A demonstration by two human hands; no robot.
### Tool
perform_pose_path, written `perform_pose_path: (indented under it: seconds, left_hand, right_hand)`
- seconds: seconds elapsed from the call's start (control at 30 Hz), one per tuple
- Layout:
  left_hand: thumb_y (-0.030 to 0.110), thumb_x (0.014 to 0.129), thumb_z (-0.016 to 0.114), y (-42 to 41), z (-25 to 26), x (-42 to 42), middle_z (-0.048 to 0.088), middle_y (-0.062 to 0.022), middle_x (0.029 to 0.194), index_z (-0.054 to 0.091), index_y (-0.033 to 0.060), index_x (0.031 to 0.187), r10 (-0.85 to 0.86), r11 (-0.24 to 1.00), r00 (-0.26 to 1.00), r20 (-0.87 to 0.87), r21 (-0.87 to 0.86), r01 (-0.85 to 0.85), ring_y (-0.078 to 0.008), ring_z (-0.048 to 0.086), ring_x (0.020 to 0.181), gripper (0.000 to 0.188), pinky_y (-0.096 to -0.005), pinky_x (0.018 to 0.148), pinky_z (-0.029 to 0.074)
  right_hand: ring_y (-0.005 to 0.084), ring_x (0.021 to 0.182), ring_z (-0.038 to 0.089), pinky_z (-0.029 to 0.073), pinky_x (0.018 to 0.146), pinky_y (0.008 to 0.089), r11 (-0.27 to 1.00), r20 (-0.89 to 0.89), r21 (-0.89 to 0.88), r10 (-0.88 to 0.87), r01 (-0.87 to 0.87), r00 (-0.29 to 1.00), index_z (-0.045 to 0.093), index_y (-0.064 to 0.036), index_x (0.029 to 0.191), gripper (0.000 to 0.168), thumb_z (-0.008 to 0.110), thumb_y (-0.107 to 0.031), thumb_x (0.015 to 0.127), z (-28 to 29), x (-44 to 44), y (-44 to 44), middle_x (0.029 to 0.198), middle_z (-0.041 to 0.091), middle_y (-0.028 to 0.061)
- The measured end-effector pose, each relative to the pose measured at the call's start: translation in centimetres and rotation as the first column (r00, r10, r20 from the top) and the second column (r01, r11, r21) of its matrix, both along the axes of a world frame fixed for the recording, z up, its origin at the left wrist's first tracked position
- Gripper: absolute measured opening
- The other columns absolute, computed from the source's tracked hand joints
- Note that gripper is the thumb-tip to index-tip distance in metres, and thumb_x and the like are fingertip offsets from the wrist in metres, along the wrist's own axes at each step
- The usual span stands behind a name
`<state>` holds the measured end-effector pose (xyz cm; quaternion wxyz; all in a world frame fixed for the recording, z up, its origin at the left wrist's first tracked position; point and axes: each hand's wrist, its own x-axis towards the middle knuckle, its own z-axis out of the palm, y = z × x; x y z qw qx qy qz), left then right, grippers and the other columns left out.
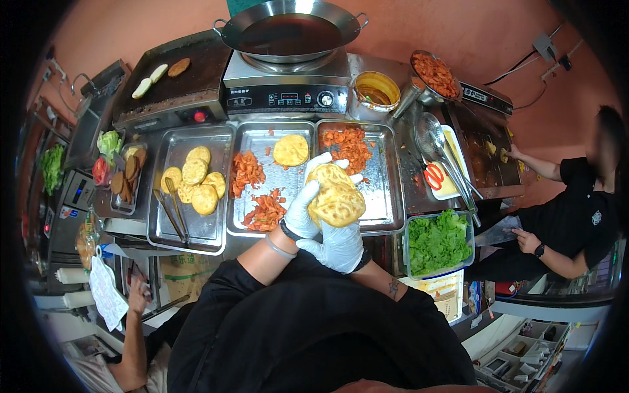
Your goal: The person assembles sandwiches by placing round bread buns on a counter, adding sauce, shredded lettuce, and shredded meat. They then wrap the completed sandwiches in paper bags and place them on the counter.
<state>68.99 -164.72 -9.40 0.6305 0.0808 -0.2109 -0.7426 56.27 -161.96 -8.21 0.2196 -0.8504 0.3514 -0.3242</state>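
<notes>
Between my two white-gloved hands is a browned round flatbread point(338, 196), held up above the trays. My left hand point(300, 210) grips its left side, thumb in front. From below, my right hand point(339, 248) supports it, with its thumb pointing left. The bread hides some of the fingers. Behind it, the middle metal tray point(295, 227) holds one flatbread point(291, 150) and two piles of red-sauced meat pieces point(263, 210). More such pieces point(346, 147) lie in the right metal tray point(388, 186).
At left, a metal tray point(159, 236) carries several flatbreads point(204, 199) and tongs point(172, 211). A griddle point(196, 64), a large wok point(290, 54) and a sauce pot point(374, 98) stand behind. Lettuce point(437, 243) and red-handled scissors point(434, 177) are at right. Co-workers point(575, 211) stand either side.
</notes>
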Motion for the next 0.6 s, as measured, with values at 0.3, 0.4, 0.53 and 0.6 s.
perform_pose_path:
  seconds: [0.3,0.4,0.53,0.6]
  left_hand:
    - [0.034,0.095,0.062,-0.6,-1.0,1.3,0.043,-0.0142,0.145,0.033,0.0204,0.149,-0.021,0.993,0.995,-0.098,0.11,0.032,-0.0435,0.044,0.136,0.063,-0.0582,0.109,0.043]
    - [0.034,0.095,0.061,-1.3,-1.7,1.4,0.046,-0.0127,0.144,0.036,0.0195,0.145,-0.017,0.989,1.0,-0.003,0.147,0.017,-0.0404,0.047,0.134,0.058,-0.0566,0.107,0.045]
    - [0.038,0.096,0.06,-2.7,-3.1,1.0,0.055,-0.0143,0.134,0.044,0.0203,0.136,-0.062,0.943,0.989,-0.132,0.316,0.101,-0.0377,0.056,0.124,0.047,-0.0542,0.104,0.049]
    - [0.041,0.097,0.06,-4.1,-5.2,1.0,0.059,-0.0161,0.128,0.049,0.0207,0.131,-0.036,0.859,0.959,-0.28,0.482,0.173,-0.0378,0.06,0.118,0.041,-0.0535,0.102,0.05]
  right_hand:
    - [0.0411,0.125,0.054,0.037,0.109,0.0525,0.999,-0.033,-0.018,-0.033,0.032,0.999,0.057,-0.003,0.135,0.073,0.075,-0.048,0.081,0.4,1.5,-0.9,0.137,0.055,0.0223]
    - [0.0408,0.121,0.056,0.04,0.106,0.052,0.995,0.026,-0.017,-0.098,0.099,0.995,0.058,-0.002,0.133,0.072,0.075,-0.047,0.08,-0.1,2.5,-1.3,0.135,0.057,0.0222]
    - [0.0408,0.12,0.057,0.039,0.106,0.0519,0.987,-0.01,-0.048,-0.154,0.154,0.988,0.058,-0.001,0.132,0.071,0.074,-0.047,0.081,-1.1,2.5,-2.2,0.132,0.058,0.0221]
    - [0.0408,0.12,0.056,0.038,0.107,0.0517,0.992,-0.185,-0.031,-0.13,0.126,0.974,0.057,-0.001,0.132,0.069,0.072,-0.047,0.083,0.0,1.6,-3.1,0.131,0.058,0.0222]
